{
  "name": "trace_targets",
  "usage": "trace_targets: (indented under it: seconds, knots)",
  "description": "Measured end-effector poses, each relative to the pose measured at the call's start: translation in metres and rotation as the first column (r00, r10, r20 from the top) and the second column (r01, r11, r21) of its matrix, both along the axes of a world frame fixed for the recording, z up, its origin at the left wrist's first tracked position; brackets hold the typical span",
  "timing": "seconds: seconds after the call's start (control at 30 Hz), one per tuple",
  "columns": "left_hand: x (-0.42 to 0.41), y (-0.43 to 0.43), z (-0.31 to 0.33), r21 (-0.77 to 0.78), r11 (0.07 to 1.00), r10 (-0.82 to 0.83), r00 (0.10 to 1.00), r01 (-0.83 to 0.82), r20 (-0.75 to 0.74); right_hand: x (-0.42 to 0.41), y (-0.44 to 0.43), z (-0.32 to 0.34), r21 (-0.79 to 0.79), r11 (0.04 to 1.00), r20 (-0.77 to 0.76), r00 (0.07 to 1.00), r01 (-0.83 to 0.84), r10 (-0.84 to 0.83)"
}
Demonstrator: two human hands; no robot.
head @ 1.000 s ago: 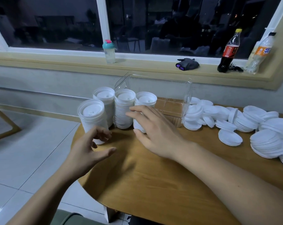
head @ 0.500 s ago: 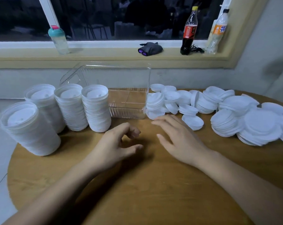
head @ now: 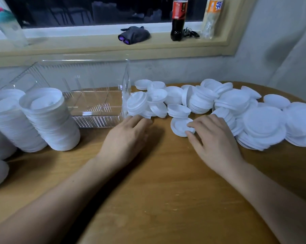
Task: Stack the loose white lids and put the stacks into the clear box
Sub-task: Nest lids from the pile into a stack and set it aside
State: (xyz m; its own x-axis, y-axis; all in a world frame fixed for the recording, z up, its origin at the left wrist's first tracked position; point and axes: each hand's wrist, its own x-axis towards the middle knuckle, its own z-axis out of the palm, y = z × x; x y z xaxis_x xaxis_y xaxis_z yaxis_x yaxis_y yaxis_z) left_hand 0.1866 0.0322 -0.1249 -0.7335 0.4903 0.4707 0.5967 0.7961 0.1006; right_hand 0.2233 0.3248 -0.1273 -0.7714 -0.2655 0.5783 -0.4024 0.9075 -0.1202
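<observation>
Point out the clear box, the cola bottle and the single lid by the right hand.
clear box [head: 96, 121], head view, its ribbed front wall.
cola bottle [head: 177, 30], head view, its dark lower body.
single lid [head: 179, 127], head view, its bare left half.

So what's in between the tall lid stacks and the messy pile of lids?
The clear box sits between the tall stacks on its left and the loose lids on its right, as the head view shows.
</observation>
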Motion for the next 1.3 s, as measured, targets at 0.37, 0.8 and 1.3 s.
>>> trace_targets:
  seconds: [0.37,0.8,1.3]
  knots:
    - [-0.012,-0.006,-0.009,0.036,0.982,0.182,0.983,-0.183,0.038,0.002,-0.003,-0.004,-0.003,0.999,0.034,0.998,-0.054,0.054]
    - [0.058,0.001,0.001,0.126,0.984,-0.148,0.977,0.13,0.151,0.025,-0.005,0.017,-0.321,0.935,0.071,0.981,-0.151,0.182]
    - [0.07,-0.013,0.015,0.417,0.908,-0.178,0.939,0.042,0.294,0.051,-0.034,0.007,-0.242,0.86,0.131,0.863,-0.449,0.487]
